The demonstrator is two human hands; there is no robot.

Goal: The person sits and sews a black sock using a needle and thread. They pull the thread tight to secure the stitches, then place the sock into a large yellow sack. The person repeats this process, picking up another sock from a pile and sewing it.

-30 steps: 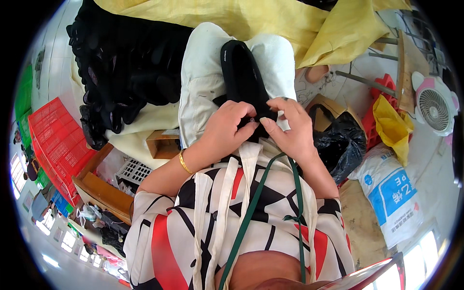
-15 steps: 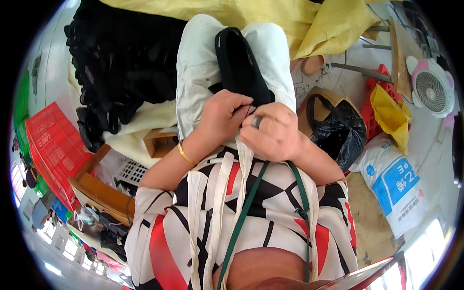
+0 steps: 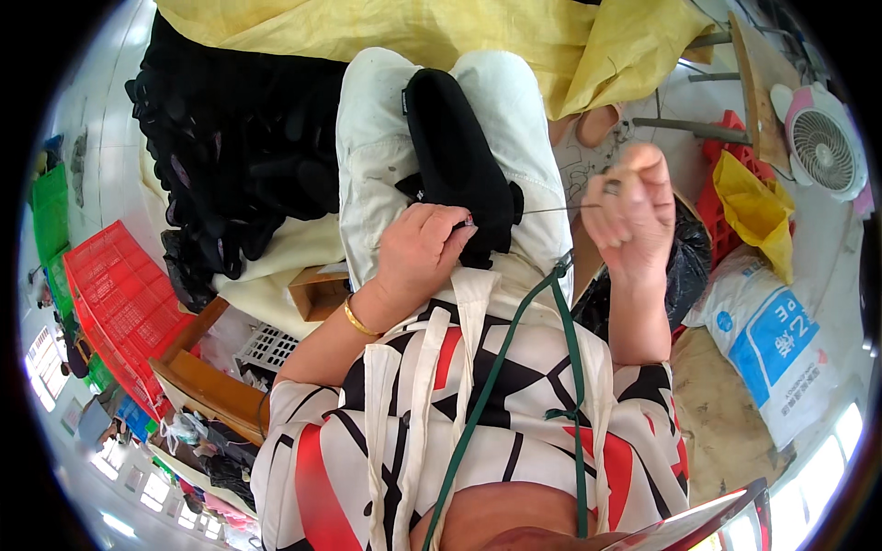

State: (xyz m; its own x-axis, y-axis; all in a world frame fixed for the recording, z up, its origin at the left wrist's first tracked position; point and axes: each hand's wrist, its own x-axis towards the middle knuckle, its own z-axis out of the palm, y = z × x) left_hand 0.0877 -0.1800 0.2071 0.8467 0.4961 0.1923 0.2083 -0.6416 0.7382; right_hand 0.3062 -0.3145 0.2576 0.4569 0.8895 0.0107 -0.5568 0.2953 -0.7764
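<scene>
A black shoe upper (image 3: 455, 156) lies lengthwise on my lap over pale trousers (image 3: 367, 147). My left hand (image 3: 418, 253) grips its near end, fingers curled over the black edge. My right hand (image 3: 629, 207) is raised off to the right, pinching a needle (image 3: 611, 186). A thin thread (image 3: 556, 208) runs taut from that needle back to the shoe upper's near edge. I wear a gold bangle on the left wrist.
A heap of black shoe parts (image 3: 230, 156) lies at left on pale cloth. Yellow sacking (image 3: 441, 32) covers the far side. A red crate (image 3: 119, 303) and wooden frame stand lower left. At right are a black bag (image 3: 684, 266), a white sack (image 3: 772, 340) and a small fan (image 3: 822, 147).
My right hand has left the shoe upper and swung up and out to the right, drawing the thread tight. My left hand stays on the upper's near end.
</scene>
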